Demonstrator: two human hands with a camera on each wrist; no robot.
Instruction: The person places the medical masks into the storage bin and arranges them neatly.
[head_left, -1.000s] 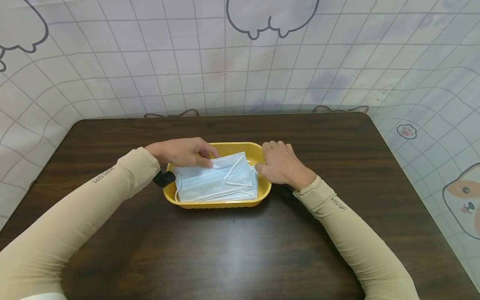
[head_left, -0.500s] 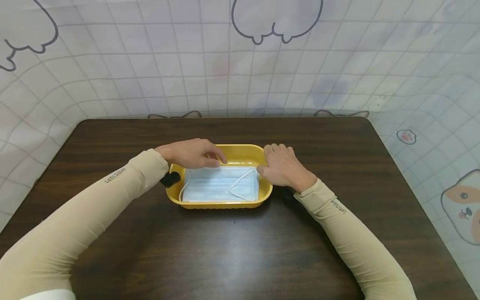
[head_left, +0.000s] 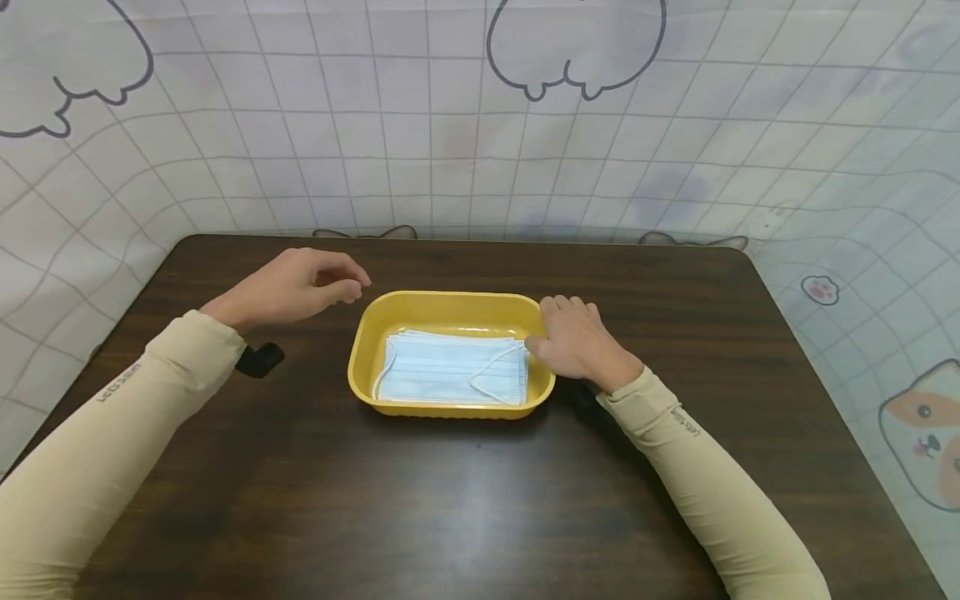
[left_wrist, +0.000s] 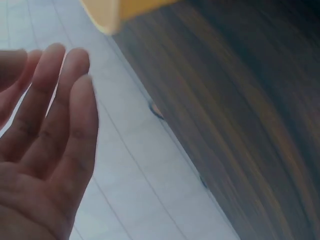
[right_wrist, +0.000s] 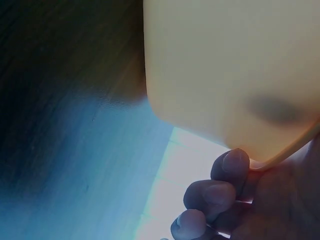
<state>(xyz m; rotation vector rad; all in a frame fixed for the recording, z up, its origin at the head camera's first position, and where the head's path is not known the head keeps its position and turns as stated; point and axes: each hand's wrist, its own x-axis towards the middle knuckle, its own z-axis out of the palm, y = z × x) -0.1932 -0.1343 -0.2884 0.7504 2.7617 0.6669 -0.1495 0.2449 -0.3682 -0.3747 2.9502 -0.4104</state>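
A stack of light blue face masks (head_left: 442, 368) lies flat inside a yellow plastic tray (head_left: 450, 411), the top mask's white ear loops showing. My right hand (head_left: 579, 340) grips the tray's right end, thumb over the rim; in the right wrist view its curled fingers (right_wrist: 212, 195) are outside the tray wall (right_wrist: 225, 65). Off the tray's upper left corner, my left hand (head_left: 300, 285) hovers above the table, holding nothing. The left wrist view shows its fingers (left_wrist: 50, 105) loosely bent, apart from the tray corner (left_wrist: 107, 15).
The dark wooden table (head_left: 450, 508) surrounds the tray. Behind its far edge hangs a white grid-patterned cloth (head_left: 420, 133) with cartoon animals. A black wrist camera (head_left: 260, 360) sits under the left wrist.
My left hand has let go of the masks and moved left, out of the tray. The masks have settled flat into a stack. My right hand keeps its hold on the tray.
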